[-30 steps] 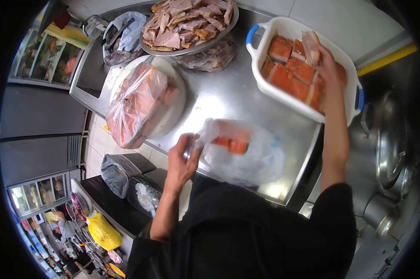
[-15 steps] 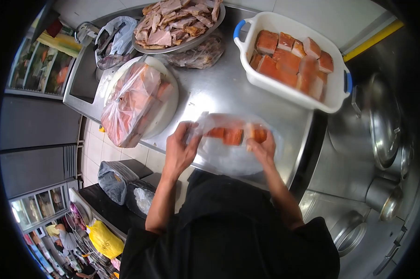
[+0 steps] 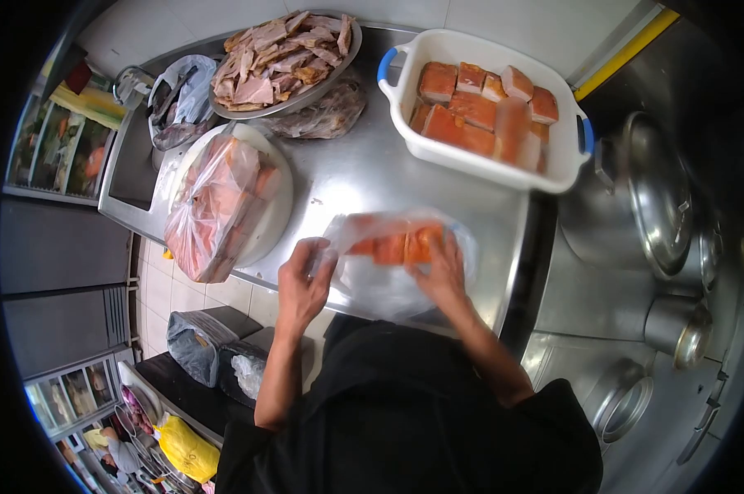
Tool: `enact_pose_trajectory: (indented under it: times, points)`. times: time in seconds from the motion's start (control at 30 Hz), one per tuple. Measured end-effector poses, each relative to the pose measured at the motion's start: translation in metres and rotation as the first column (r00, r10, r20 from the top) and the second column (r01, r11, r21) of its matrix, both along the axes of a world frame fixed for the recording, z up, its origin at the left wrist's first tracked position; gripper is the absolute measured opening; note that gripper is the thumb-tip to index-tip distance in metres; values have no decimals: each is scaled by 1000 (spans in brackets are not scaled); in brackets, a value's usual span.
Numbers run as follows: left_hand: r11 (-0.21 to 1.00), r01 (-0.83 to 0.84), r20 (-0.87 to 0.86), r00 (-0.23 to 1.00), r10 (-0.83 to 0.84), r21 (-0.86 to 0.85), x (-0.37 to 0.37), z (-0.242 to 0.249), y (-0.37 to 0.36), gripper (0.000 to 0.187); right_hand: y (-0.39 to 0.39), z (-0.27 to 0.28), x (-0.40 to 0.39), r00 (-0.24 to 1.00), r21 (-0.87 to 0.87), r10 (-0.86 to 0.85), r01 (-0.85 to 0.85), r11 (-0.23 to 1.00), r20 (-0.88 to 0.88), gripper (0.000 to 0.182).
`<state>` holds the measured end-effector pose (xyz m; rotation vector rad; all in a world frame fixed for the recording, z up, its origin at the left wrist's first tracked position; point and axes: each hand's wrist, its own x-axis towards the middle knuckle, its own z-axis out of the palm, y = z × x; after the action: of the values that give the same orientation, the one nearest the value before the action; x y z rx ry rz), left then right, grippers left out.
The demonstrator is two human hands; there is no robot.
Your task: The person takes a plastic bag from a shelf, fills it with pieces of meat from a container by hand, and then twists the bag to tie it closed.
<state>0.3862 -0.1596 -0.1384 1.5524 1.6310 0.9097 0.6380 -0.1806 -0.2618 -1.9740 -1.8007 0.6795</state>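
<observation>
See several orange-red meat blocks [image 3: 390, 249] in thin plastic bag [image 3: 388, 292] on steel table [image 3: 347, 173], bag unclosed. Pinch bag's edge with left hand [image 3: 304, 286], fingers curled; lay right hand [image 3: 444, 284], fingers and thumb bent, at end block; cannot tell whether gripped. Judge bag partly filled: find many more in white tub [image 3: 504, 172]. Note bulging bag [image 3: 211, 198] on round white board [image 3: 267, 224]; beyond, see metal platter [image 3: 351, 51] heaped with sliced meat [image 3: 273, 58].

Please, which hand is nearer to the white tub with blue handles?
Right. The right hand is in front of the white tub, at the meat pieces; the left hand is farther off, to the left.
</observation>
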Motion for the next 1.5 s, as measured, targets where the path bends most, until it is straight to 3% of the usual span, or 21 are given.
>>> enact_pose_trajectory:
  times: [0.03,0.13,0.2,0.23,0.27,0.33,0.4,0.43,0.53,0.63,0.7,0.8,0.93,1.03,1.1,1.17,1.2,1.3,1.33,1.43,1.5]
  points:
    - [1000,-1,-7,1000,1,13,0,0,1,24,2,12,4,999,4,35,-35,999,1,79]
    - [1000,-9,-16,1000,9,4,-3,-2,1,24,38,82,33,817,-105,3,-78,991,-577,65]
    - [1000,-19,-3,1000,19,-25,-3,-1,0,23,78,103,62,937,0,-172,181,984,-305,61]
    - [999,-25,2,1000,25,-39,-2,1,0,23,112,98,84,928,71,-237,267,961,-288,64]
    - [998,-27,-8,1000,27,-52,-1,3,-1,23,154,84,112,963,294,-243,266,918,-112,71]
    - [996,-40,-31,999,37,-74,1,6,-2,23,235,96,155,906,151,-419,422,894,-51,84]
    - [997,-52,-7,999,52,-63,5,8,-4,23,319,74,210,878,120,-457,443,889,145,94]
    - [996,-63,3,998,63,-60,6,8,-5,23,342,88,211,783,59,-535,546,836,317,98]
    - [990,-99,-51,994,94,-99,9,14,-10,24,415,30,258,817,-72,-561,572,817,130,105]
    - [984,-157,-70,986,151,-85,11,11,-13,24,423,42,250,849,-140,-439,492,859,294,94]
    - [981,-165,-99,983,155,-100,14,17,-12,24,419,52,244,819,-222,-482,556,801,311,85]
    - [983,-156,-106,984,146,-98,17,18,-10,24,415,46,248,875,-149,-411,456,877,257,78]
    - [984,-146,-91,986,137,-98,16,20,-6,25,397,61,263,884,-204,-450,421,884,-128,75]
    - [980,-162,-55,986,156,-119,13,21,-5,25,315,110,222,926,120,-231,277,953,-300,67]
    - [978,-166,-36,986,163,-128,10,19,-5,24,256,102,218,742,221,160,-16,975,-651,64]
    - [981,-161,-24,987,159,-111,7,16,-3,24,177,84,185,438,139,257,-283,949,-861,78]
    - [987,-145,-26,989,144,-64,5,13,-3,25,133,69,158,200,12,83,-336,942,-976,81]
    - [989,-117,30,992,120,-92,5,13,-3,26,54,35,81,33,-98,-97,-579,809,-995,83]
    - [992,-101,45,994,105,-78,5,11,-3,25,34,22,67,102,-260,-242,-483,836,-965,75]
    - [997,-59,75,995,63,-59,4,2,-7,24,31,-2,69,481,-421,-239,-315,851,-844,66]
    - [996,-43,76,996,49,-77,4,1,-8,21,31,0,76,568,-481,-370,-53,875,-735,61]
